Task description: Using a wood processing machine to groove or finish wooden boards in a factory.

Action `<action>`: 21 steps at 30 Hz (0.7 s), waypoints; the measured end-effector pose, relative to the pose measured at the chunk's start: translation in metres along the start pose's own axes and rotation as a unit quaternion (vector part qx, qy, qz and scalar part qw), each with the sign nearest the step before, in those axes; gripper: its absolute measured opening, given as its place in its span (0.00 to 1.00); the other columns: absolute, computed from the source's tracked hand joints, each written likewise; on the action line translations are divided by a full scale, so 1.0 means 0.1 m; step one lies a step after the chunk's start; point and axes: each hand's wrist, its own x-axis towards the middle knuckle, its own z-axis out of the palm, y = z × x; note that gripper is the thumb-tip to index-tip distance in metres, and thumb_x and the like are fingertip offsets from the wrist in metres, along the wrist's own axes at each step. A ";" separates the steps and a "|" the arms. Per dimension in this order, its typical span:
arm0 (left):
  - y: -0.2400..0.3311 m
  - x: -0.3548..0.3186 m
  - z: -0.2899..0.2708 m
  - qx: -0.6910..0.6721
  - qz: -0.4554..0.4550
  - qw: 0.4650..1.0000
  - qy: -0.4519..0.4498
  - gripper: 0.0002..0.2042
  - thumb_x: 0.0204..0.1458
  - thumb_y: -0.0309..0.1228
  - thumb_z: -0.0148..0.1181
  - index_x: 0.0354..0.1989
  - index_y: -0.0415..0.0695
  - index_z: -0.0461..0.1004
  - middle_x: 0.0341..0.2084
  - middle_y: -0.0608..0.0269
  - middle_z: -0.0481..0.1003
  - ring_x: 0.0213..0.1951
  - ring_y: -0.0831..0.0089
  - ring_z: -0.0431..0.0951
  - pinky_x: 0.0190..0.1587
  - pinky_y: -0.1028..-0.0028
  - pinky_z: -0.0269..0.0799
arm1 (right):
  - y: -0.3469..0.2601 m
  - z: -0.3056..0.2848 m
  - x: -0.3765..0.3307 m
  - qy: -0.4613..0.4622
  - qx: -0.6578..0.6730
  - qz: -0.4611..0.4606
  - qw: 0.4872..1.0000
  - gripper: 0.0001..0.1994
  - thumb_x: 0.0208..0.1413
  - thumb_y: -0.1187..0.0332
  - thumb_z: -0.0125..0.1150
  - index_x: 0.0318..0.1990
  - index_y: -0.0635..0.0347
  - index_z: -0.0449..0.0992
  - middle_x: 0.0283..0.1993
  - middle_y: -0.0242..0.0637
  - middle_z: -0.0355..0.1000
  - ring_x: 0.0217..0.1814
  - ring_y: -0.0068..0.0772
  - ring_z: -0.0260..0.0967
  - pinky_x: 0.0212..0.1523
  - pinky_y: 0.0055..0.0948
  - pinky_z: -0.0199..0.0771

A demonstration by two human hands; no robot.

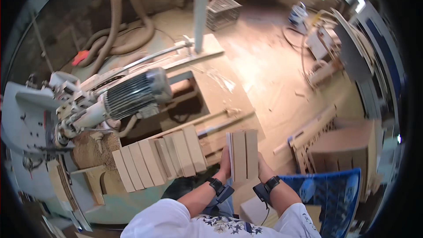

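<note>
Between my two hands is a small stack of flat wooden boards [245, 154], standing with their long edges side by side. My left hand [225, 164] presses against the left side of the stack, and my right hand [265, 170] closes on its right side. Most of the fingers are hidden behind the boards. To the left, a row of similar wooden boards [141, 163] lies on the machine bed, some of them leaning at slightly different angles. The held stack is just right of this row, apart from it.
An electric motor [136, 93] sits on the machine beyond the row, near a sawdust pile [94, 152]. Ribbed hoses [115, 13] hang at the back left. At right stand a cardboard-coloured box [348, 143] and a blue patterned cover [343, 194]. Sawdust coats the floor.
</note>
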 end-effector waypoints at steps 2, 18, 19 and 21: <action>0.09 0.27 -0.16 -0.064 0.039 0.997 0.030 0.23 0.62 0.51 0.34 0.44 0.45 0.69 0.38 0.63 0.74 0.39 0.73 0.76 0.44 0.72 0.73 | -0.21 0.18 0.37 -0.063 -0.046 0.022 0.997 0.21 0.63 0.54 0.46 0.50 0.63 0.71 0.44 0.40 0.74 0.38 0.33 0.75 0.40 0.30 0.78; -0.01 0.43 -0.62 -0.141 0.188 0.938 0.254 0.29 0.61 0.53 0.38 0.60 0.42 0.63 0.52 0.60 0.70 0.53 0.68 0.70 0.54 0.70 0.67 | -0.21 0.61 1.67 -0.159 -0.139 0.089 0.973 0.23 0.61 0.51 0.48 0.53 0.62 0.70 0.44 0.39 0.74 0.42 0.32 0.74 0.43 0.30 0.77; -0.13 0.40 -0.64 -0.125 0.202 0.933 0.271 0.29 0.61 0.53 0.39 0.60 0.41 0.62 0.54 0.60 0.68 0.55 0.68 0.69 0.56 0.71 0.65 | -0.19 0.60 1.69 -0.142 -0.148 0.079 0.976 0.22 0.61 0.52 0.49 0.53 0.62 0.70 0.44 0.39 0.74 0.42 0.32 0.74 0.43 0.30 0.77; -0.39 0.19 -0.73 -0.169 0.136 0.920 0.328 0.29 0.59 0.53 0.44 0.62 0.46 0.60 0.58 0.62 0.64 0.60 0.68 0.61 0.62 0.65 0.54 | -0.14 0.57 1.72 -0.148 -0.143 0.070 0.976 0.21 0.61 0.54 0.49 0.52 0.61 0.70 0.44 0.39 0.74 0.42 0.33 0.74 0.43 0.32 0.76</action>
